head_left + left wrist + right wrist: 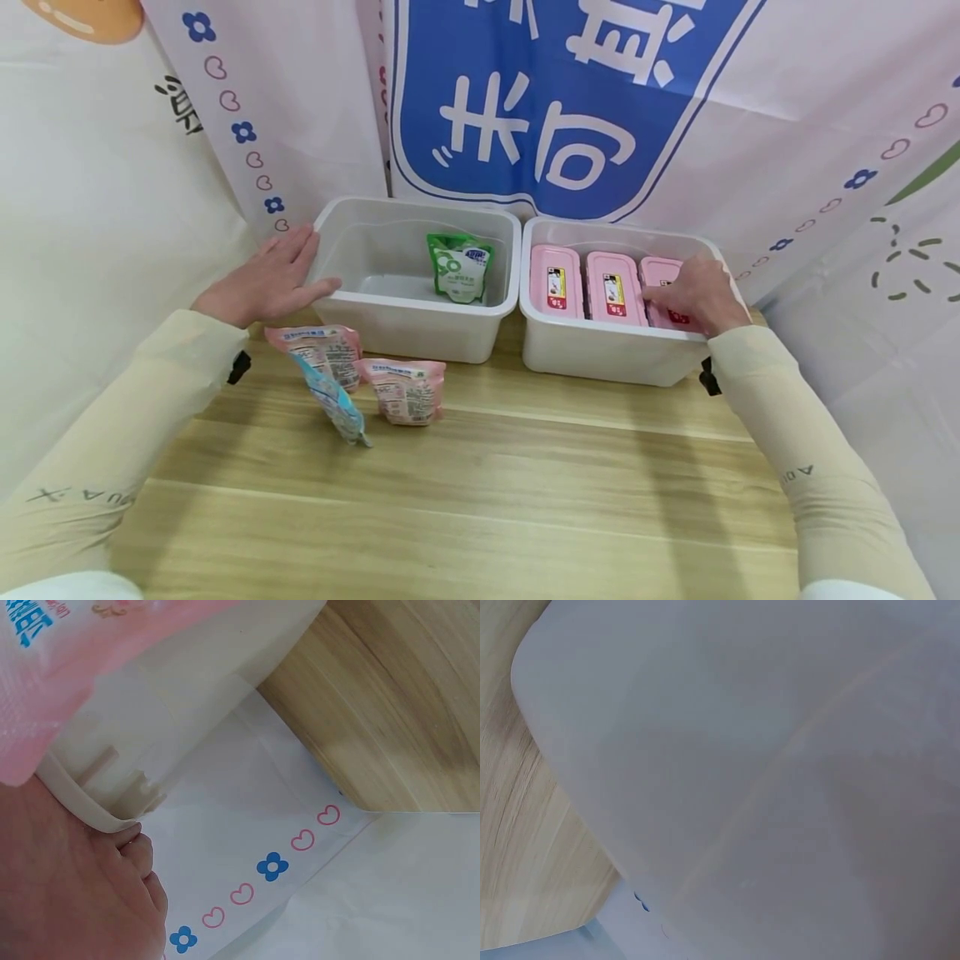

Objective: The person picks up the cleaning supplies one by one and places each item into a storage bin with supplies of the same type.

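Pink boxes, three of them, are standing side by side in the right bin (600, 354): the left pink box (556, 281), the middle pink box (615, 288) and the right pink box (663, 275), all with small labels on their lids. The right hand (697, 293) is reaching down into that bin, fingers curling over the right pink box and touching its lid; whether the fingers are actually gripping it cannot be told from the head view, and the right wrist view is showing only a blurred white bin wall (765, 787) and a strip of wooden table (525, 847). The left hand (266, 279) is lying flat and open, fingers straight, pressing against the outer left wall of the left bin (405, 325); the left wrist view is showing its fingertips (139, 851) right under the bin's rim. A green pouch (459, 267) is standing upright inside the left bin, toward its back right. On the table (525, 500) just in front of the left bin, two pink pouches are lying near each other, one pink pouch (322, 350) closer to the left sleeve, the other pink pouch (405, 390) to its right, with a blue pouch (333, 402) leaning between them. A printed backdrop (555, 100) is hanging behind both bins.
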`<action>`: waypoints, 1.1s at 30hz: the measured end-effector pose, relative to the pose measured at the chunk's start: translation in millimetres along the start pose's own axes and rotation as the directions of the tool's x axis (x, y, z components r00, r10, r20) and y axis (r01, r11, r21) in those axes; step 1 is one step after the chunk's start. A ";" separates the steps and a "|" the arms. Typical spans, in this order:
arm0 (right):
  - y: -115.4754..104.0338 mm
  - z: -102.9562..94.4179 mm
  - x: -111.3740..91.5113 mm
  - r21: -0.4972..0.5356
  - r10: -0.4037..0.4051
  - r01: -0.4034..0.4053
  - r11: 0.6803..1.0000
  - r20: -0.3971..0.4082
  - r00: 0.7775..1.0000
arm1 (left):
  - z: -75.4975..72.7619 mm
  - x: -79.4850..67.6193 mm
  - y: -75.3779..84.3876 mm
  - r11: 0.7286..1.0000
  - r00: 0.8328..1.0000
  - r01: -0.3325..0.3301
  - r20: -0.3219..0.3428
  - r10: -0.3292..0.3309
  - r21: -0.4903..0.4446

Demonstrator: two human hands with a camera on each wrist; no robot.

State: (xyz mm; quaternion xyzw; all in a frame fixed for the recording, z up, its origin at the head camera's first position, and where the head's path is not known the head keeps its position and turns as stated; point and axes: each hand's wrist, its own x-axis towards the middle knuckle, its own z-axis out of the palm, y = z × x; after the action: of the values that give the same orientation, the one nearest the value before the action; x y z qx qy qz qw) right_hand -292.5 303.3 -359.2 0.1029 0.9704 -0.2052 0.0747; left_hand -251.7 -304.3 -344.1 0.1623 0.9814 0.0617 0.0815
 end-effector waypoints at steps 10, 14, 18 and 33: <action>-6.2 -3.1 -3.6 0.005 0.020 -0.020 1.000 0.017 1.000 | -2.5 -1.1 -2.2 1.000 1.000 0.000 -0.009 0.000 0.008; -5.6 -3.0 -5.6 -0.010 0.034 -0.034 0.999 0.030 0.999 | -0.5 -0.7 -2.8 1.000 1.000 -0.002 -0.009 0.002 0.005; -4.3 -3.1 -7.7 -0.027 0.043 -0.042 0.999 0.035 0.998 | 1.6 -0.5 -3.1 1.000 1.000 -0.001 -0.005 0.001 0.004; -3.4 -5.1 -19.3 -0.045 0.025 -0.024 0.999 0.027 0.999 | 0.1 0.3 -1.1 1.000 1.000 -0.004 0.001 0.004 0.021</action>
State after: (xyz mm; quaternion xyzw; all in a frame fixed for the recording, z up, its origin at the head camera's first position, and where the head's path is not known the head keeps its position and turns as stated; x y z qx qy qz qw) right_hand -275.1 299.1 -349.6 0.1101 0.9723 -0.1841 0.0926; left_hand -252.4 -305.2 -344.4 0.1651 0.9817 0.0513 0.0801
